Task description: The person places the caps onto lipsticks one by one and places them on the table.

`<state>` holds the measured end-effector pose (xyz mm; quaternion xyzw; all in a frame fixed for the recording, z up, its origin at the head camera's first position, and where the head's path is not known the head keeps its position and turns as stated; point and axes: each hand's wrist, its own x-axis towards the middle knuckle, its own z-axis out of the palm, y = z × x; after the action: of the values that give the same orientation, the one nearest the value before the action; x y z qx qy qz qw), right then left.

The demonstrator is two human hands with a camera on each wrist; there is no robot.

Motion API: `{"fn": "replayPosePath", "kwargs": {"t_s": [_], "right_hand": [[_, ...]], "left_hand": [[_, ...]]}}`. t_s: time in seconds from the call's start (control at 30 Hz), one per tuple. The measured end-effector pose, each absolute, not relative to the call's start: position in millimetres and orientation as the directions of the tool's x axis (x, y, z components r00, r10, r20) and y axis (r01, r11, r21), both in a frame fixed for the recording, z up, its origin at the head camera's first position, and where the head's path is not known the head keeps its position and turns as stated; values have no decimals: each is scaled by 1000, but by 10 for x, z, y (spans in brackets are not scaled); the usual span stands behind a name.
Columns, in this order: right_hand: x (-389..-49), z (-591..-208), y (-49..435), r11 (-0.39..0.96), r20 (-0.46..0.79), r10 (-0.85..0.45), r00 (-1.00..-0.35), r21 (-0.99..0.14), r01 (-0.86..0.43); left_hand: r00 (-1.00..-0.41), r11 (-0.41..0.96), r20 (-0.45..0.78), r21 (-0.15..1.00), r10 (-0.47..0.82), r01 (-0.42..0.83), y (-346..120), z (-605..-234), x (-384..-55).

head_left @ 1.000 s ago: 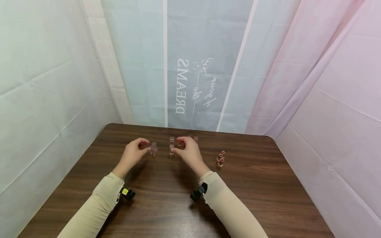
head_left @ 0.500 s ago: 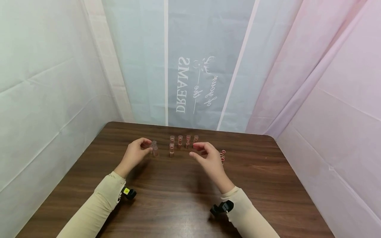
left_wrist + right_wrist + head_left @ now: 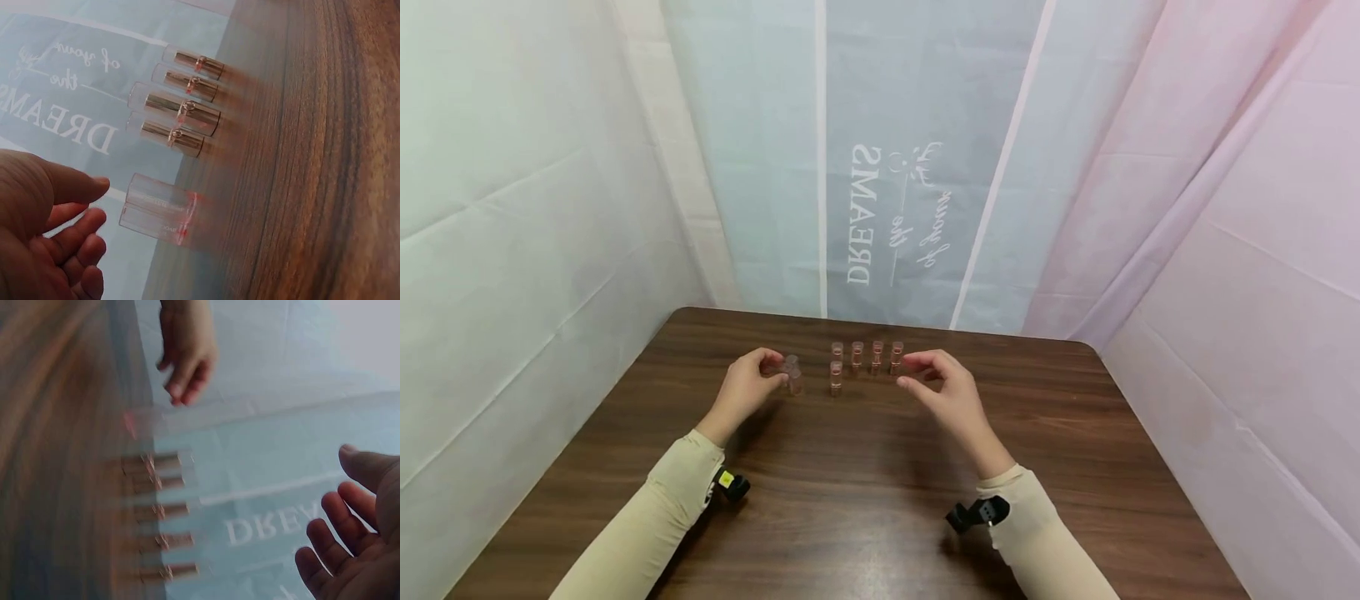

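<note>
Two clear lipstick caps stand side by side on the table. My left hand is beside them with relaxed fingers and holds nothing; in the left wrist view a small gap separates the thumb from the caps. To their right stand several upright lipsticks with gold tubes and clear caps: a back row and one lipstick in front of its left end. My right hand, fingers loosely bent and nothing in them, is just right of the row. The lipsticks look blurred in the right wrist view.
The brown wooden table ends at a rounded far edge, with a printed curtain hanging behind it. Pale fabric walls flank both sides. My right hand covers the place where uncapped gold tubes stood in the earlier frames.
My right hand has moved right, from the front lipstick past the end of the back row, baring the row and hiding the uncapped tubes. My left hand has stayed by the clear caps.
</note>
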<state>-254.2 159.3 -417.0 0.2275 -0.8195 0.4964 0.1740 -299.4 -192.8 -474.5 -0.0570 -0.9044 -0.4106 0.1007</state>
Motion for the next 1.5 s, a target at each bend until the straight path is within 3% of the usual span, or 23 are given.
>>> {"fn": "replayPosePath", "kwargs": {"t_s": [0.33,0.63,0.97,1.2,1.5], "right_hand": [[-2782,-4028,2215,447,464,-125,-877,-763,-467],[-3025,-4208,2784,473,303,-136,-943,-817,-330],[-3209,-4694,2956,460,81,-226,-971,-869,-180],[-3271,-4908,2970,467,27,-329,-944,-865,-187],[-3311,-5011,2958,482,15,-322,-947,-858,-177]], "left_hand": [[-993,706,118,702,14,93,-1942,-4852,-3116],[-992,693,125,713,28,110,-1972,-4908,-3184],[-992,693,123,712,41,117,-1979,-4936,-3212],[-989,683,143,718,43,133,-1977,-4937,-3196],[-983,687,175,710,44,158,-2018,-4832,-3143]]}}
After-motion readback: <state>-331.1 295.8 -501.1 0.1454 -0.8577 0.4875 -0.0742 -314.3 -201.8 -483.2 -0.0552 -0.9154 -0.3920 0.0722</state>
